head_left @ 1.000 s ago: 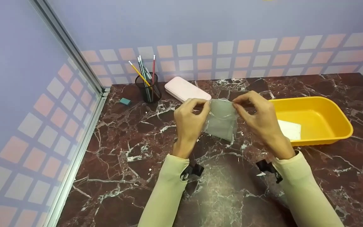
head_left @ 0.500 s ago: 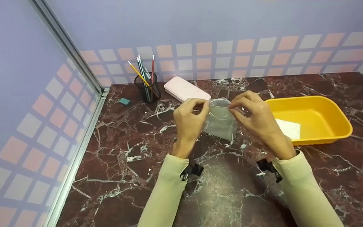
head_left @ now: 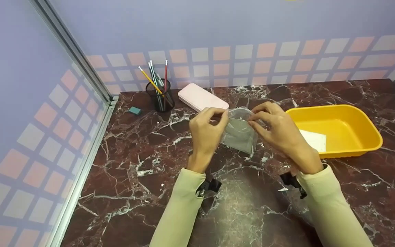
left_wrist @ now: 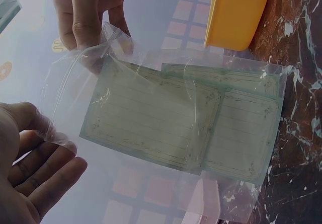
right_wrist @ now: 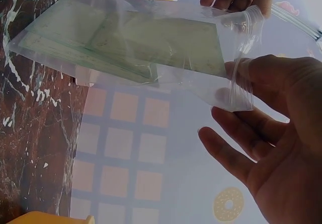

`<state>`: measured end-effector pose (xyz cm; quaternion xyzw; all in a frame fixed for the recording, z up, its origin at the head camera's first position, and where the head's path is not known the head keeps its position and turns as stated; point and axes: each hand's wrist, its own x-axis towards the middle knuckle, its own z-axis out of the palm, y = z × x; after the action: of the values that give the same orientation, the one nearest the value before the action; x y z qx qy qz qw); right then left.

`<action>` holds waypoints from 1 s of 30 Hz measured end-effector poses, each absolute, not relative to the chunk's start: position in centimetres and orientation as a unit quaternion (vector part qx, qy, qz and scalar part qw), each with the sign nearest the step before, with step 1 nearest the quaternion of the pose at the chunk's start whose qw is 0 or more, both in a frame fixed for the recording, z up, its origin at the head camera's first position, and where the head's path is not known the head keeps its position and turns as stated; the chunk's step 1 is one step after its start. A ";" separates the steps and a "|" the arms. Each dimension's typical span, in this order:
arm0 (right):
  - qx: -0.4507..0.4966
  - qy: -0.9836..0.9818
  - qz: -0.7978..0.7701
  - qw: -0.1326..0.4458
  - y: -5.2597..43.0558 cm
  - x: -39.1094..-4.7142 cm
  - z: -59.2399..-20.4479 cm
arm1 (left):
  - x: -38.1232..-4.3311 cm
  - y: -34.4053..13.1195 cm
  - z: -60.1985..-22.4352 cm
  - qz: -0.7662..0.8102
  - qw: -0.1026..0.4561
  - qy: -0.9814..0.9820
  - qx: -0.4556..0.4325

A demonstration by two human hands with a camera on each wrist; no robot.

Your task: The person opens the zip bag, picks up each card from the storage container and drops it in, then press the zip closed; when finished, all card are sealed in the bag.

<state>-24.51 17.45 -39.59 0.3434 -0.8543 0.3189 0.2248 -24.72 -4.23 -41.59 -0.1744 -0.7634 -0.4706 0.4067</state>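
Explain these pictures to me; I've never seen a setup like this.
There is no machine here, just a person's bare hands. The widest picture comes from a camera worn on the head, looking forward and down; the other two come from a camera on each wrist. The left hand and right hand pinch a clear bag near its top, with bordered cards inside. On the table are a pencil cup, pink case, teal block and yellow bin containing something white.
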 end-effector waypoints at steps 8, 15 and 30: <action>0.341 -0.833 0.358 0.250 17.9 -24.1 -39.0 | -24.7 -4.4 -41.7 -0.477 0.406 -0.760 -0.172; 0.309 -0.817 0.405 0.271 20.2 -23.7 -38.2 | -24.5 -4.3 -41.8 -0.477 0.407 -0.759 -0.173; 0.248 -0.888 0.335 0.192 27.8 -26.3 -38.9 | -24.7 -4.4 -41.4 -0.468 0.411 -0.765 -0.167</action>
<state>-26.26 27.84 -38.90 0.2477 -0.8885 0.3354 0.1918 -24.75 -4.40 -41.43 -0.1667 -0.7647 -0.4677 0.4107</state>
